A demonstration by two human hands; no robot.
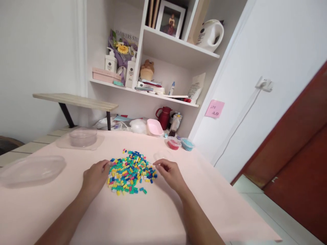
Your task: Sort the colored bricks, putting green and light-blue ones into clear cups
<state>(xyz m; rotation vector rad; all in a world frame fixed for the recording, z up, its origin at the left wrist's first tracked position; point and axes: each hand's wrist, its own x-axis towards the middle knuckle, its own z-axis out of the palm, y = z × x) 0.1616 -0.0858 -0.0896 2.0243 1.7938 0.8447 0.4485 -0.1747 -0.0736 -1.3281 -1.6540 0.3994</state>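
Observation:
A heap of small plastic bricks (130, 171) in green, yellow, blue, white and red lies in the middle of the pink table (153, 217). My left hand (95, 177) rests at the heap's left edge, fingers curled and pinched together at the bricks. My right hand (170, 173) sits at the heap's right edge, thumb and forefinger pinched close to the outermost bricks. What either pinch holds is too small to make out.
Clear plastic tubs stand at the left (32, 170) and back left (83, 137). A small clear dish (162, 155) lies behind my right hand. Cups of red (174, 143) and blue (187, 144) pieces, a pink bowl (154, 127) and a red jug (164, 117) stand under the shelves.

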